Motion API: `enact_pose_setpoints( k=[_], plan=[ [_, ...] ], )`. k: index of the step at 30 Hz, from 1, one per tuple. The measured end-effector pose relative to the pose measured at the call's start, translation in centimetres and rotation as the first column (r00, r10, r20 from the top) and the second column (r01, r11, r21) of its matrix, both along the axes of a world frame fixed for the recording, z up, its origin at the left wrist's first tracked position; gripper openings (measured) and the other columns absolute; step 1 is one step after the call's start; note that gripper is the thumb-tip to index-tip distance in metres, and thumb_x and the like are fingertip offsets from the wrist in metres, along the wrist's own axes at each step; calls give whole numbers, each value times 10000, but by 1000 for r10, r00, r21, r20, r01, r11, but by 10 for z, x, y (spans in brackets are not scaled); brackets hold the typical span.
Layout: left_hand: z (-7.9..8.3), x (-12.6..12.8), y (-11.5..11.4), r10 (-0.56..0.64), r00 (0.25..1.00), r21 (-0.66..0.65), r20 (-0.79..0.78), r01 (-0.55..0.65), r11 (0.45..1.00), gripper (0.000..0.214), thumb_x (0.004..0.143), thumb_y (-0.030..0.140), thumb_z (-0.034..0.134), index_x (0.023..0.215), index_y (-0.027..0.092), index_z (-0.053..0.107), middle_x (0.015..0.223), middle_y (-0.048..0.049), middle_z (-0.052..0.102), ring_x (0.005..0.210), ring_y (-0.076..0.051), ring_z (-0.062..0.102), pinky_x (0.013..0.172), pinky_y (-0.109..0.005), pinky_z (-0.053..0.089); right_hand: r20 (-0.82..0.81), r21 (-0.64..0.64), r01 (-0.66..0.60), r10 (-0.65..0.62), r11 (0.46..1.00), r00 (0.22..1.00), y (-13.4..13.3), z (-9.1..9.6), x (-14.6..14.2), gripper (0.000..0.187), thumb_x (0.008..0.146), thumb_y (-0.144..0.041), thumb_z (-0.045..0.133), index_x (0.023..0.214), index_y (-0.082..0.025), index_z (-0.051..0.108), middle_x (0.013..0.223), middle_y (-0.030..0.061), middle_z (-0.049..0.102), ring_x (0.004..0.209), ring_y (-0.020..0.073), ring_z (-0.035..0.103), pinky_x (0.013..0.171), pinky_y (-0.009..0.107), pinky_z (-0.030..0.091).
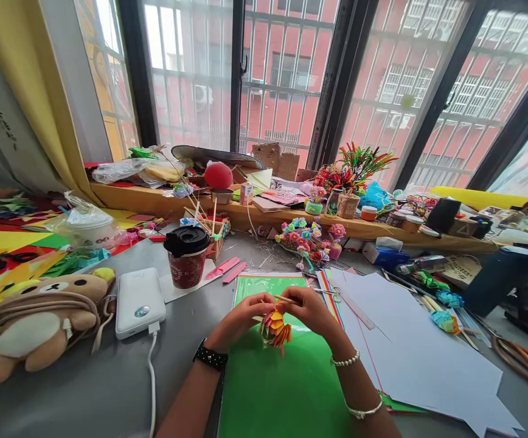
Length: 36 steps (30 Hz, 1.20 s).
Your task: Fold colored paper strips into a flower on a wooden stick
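Both my hands meet over a green sheet (286, 389) lying on the grey table. Between them is a small paper flower (278, 328) with yellow, orange and pinkish petals. My left hand (251, 313), with a black dotted watch band at the wrist, has its fingers closed on the flower's left side. My right hand (307, 309) is closed at the flower's upper right, pinching a thin pale stick (286, 299) that points left across the top of the petals. The fingertips partly cover the flower, so exactly where the stick touches it is hidden.
On the left stand a dark red lidded cup (187, 258), a white power bank (140, 304) with its cable, and a plush bear (40, 316). Pink paper strips (227, 267) lie behind. White paper (410, 340) and scissors (330, 293) lie to the right. Crafts crowd the window ledge (264, 213).
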<state>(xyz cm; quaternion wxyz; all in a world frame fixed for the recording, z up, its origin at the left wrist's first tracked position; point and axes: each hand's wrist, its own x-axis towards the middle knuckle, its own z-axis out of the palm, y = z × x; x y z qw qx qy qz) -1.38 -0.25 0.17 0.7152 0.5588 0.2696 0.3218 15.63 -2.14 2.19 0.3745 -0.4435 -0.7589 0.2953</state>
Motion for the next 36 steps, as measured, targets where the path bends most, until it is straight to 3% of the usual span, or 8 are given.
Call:
enact_pose_setpoints(
  k=[10,13,20,29,36],
  plan=[
    [-1,0,6,17,998,7,-58,-17,1000,199,631,299,655,705,151,545,624,31,524,552,-81,465,514,-199,328,59,3,-42,41,999,997,-2,2,3,243,761,-343,545,634,-136,566,517,-50,437,479,66,338,426,179,238],
    [-1,-1,10,20,997,61,-77,-16,998,204,629,311,656,696,150,551,631,28,536,553,-82,466,512,-198,325,78,10,-36,35,999,996,-2,4,5,255,762,-367,543,669,-134,588,532,-43,465,481,66,351,427,178,255],
    [4,-9,18,-14,981,159,-193,45,986,283,622,326,657,846,164,598,741,13,577,613,-100,501,545,-199,349,127,19,-32,29,999,991,-2,3,6,251,761,-368,549,708,-135,626,564,-27,530,492,69,388,438,178,275],
    [4,-12,18,8,968,185,-250,40,982,290,603,375,663,780,148,629,701,-2,606,599,-116,525,549,-213,373,157,-63,37,-27,997,987,-3,4,3,222,733,-333,571,687,-130,647,501,-37,501,444,57,369,394,169,242],
    [7,-8,17,66,970,225,-233,-12,974,242,590,351,675,678,145,586,633,21,584,567,-103,515,525,-210,358,188,15,126,-127,992,974,-3,1,-4,101,692,-210,588,672,-149,667,561,-11,598,483,82,457,429,178,301]
  ],
)
